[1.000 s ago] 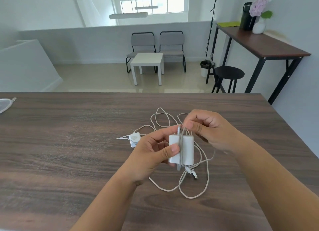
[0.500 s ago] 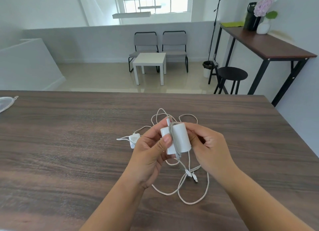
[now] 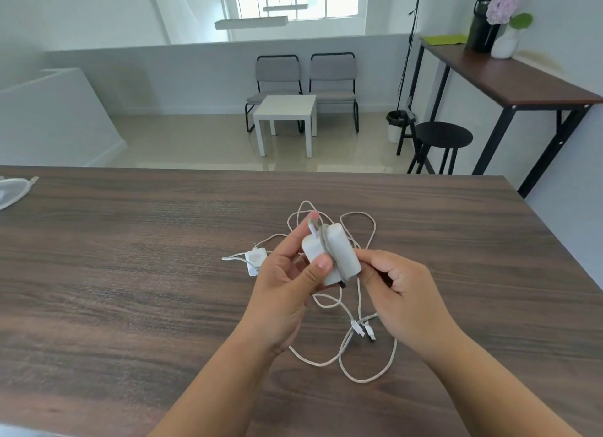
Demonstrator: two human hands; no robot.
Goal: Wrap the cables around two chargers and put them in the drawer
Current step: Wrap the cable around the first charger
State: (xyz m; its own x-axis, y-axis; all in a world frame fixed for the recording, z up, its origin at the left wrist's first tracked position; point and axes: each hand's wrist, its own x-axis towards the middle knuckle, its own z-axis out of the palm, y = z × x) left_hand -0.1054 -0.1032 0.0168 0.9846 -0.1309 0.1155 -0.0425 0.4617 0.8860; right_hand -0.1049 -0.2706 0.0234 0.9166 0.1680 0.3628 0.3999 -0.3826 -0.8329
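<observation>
Head view: a white charger (image 3: 331, 252) is held above the desk (image 3: 130, 273), gripped by the left hand (image 3: 290, 293) between thumb and fingers, with grey cable turns wound round its middle. The cable (image 3: 359, 306) is pinched by the curled right hand (image 3: 401, 296) beside it. A second charger (image 3: 255, 260) is seen lying on the desk just left, loose cable loops around.

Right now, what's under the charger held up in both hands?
Under the large charger: loose white cable loops and two connector ends on the wooden table. The hands cover part of the tangle.
</observation>
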